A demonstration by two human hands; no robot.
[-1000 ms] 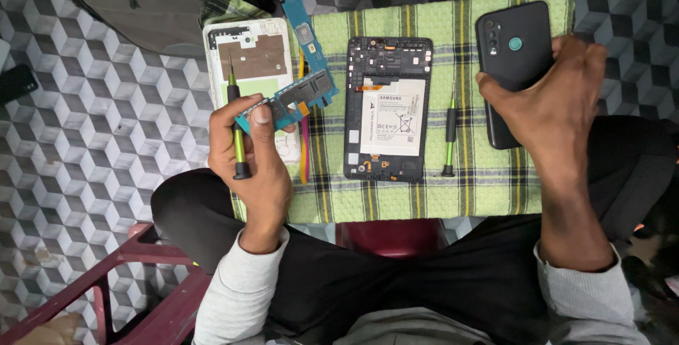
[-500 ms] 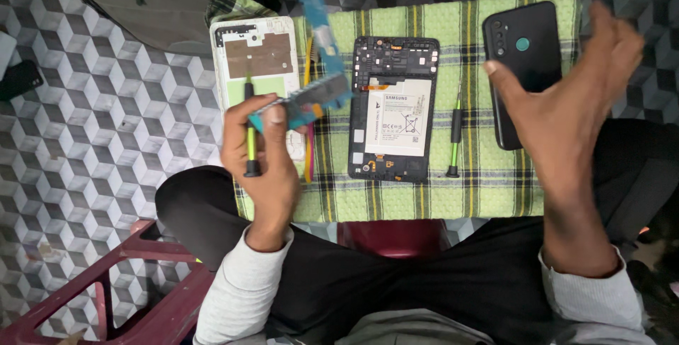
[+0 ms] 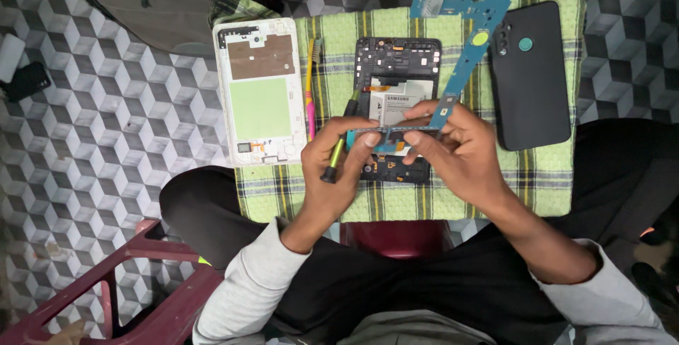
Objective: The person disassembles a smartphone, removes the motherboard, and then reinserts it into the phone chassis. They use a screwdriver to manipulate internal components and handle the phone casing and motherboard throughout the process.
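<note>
**Circuit board held at one end over an opened phone: flex and drop risk**

The left hand [image 3: 338,175] and right hand [image 3: 460,150] both pinch the lower end of a long blue circuit board [image 3: 467,48]. The board rises away from the hands toward the far edge of the checked cloth [image 3: 544,182], its wide upper part unsupported in the air. The left hand is closed on two things at once: thumb and forefinger on the board's lower end, the remaining fingers wrapped round a yellow-green screwdriver [image 3: 338,150]. The right hand's fingertips are closed on the same end from the other side.

Directly beneath lies the opened phone body [image 3: 396,69] with its battery exposed, at the middle of the cloth. A white back frame [image 3: 260,90] lies at the left edge, a pink and yellow brush [image 3: 311,97] just beside it, and a black phone [image 3: 530,76] face down near the right edge.

Risks, as judged:
- The board is gripped only at its narrow end; opposing pressure from two hands could bend or crack it.
- Bare fingers rest on the board; static or grease could harm contacts.
- The shared left-hand grip is divided; the screwdriver could slip and its tip strike the battery.
- If dropped, the board would land on the opened phone body.
</note>
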